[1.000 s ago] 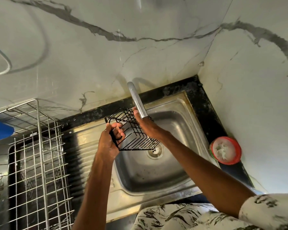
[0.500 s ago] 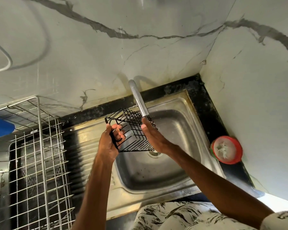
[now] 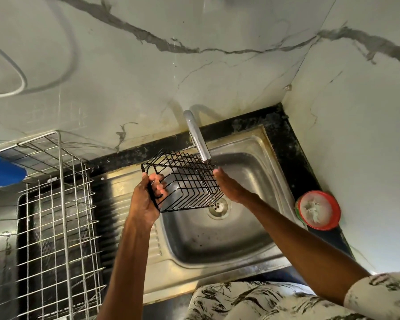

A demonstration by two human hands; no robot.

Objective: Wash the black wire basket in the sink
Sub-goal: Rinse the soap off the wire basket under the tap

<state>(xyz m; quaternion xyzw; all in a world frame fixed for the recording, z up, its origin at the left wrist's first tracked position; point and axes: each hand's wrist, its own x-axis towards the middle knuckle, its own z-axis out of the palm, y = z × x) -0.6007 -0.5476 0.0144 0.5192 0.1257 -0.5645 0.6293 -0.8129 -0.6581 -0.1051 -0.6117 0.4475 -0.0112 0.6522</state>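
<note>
Left hand [image 3: 148, 199] gripping black wire basket [image 3: 187, 179] — above sink [image 3: 217, 241], right hand [image 3: 229, 188] flat against its side

A silver wire dish rack [image 3: 63, 204] stands at the left of a kitchen corner, with a blue plastic vessel [image 3: 2, 172] lying just beside its far end at the frame's edge. A chrome tap [image 3: 198, 139] juts out from the back wall [image 3: 194, 65], which is pale and marble-patterned with dark grey veins. A white cable [image 3: 24, 82] loops across that wall at upper left. On the black worktop [image 3: 293, 162] along the right-hand wall sits a round red-rimmed tub [image 3: 321, 227] holding something white.
</note>
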